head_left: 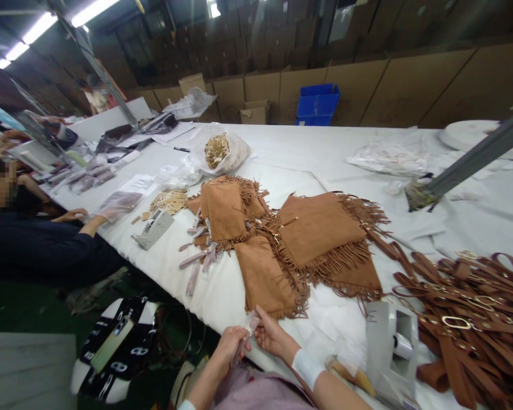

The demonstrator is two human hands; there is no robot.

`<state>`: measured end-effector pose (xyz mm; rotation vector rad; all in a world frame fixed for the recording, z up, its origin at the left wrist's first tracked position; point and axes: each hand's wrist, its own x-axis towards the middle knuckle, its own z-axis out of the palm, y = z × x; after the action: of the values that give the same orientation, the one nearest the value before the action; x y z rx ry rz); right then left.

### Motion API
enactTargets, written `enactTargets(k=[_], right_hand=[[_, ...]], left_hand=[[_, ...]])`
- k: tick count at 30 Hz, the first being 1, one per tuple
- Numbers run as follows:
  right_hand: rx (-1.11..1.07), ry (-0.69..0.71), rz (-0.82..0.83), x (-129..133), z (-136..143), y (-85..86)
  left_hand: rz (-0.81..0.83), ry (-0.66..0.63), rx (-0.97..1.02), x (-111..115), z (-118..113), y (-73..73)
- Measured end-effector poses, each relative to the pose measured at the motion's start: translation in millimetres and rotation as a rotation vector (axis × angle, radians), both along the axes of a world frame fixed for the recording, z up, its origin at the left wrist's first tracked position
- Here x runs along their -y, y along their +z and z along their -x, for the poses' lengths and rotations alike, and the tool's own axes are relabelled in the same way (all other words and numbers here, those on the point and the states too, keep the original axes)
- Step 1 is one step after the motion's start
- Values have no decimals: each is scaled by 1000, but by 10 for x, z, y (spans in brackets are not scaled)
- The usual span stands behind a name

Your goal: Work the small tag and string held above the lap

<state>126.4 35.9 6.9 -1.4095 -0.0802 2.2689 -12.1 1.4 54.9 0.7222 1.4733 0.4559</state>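
Small clear strip (251, 328) pinched between left hand (229, 344) and right hand (272, 336), bottom middle. Brown fringed pieces (290, 245) piled above; many brown straps (465, 319) wait at right.

Long white cloth-covered work table (282, 154). Near edge, centre: stack of tan suede fringed panels (290, 245), with pale strips (199, 256) just beside them on the left. Near right corner: heap of brown leather straps with gold oval buckles (474, 319); grey tape dispenser (391, 341) just beside it at the edge. Left edge: second grey tape dispenser (154, 228), pile of beige paper tags (170, 200). Middle: clear plastic bag of tan pieces (222, 151). Far right side: crumpled clear plastic bag (391, 156), round white roll (470, 134).
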Motion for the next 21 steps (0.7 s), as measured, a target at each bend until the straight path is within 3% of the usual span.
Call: enactTargets(k=[7, 17, 21], right_hand=[[-9, 24, -37, 59, 40, -4], [77, -41, -29, 40, 92, -57], [147, -57, -17, 18, 106, -98]], left_hand=[[-25, -37, -39, -27, -7, 31], [-151, 27, -179, 48, -114, -183], [-248, -9, -279, 54, -139, -186]])
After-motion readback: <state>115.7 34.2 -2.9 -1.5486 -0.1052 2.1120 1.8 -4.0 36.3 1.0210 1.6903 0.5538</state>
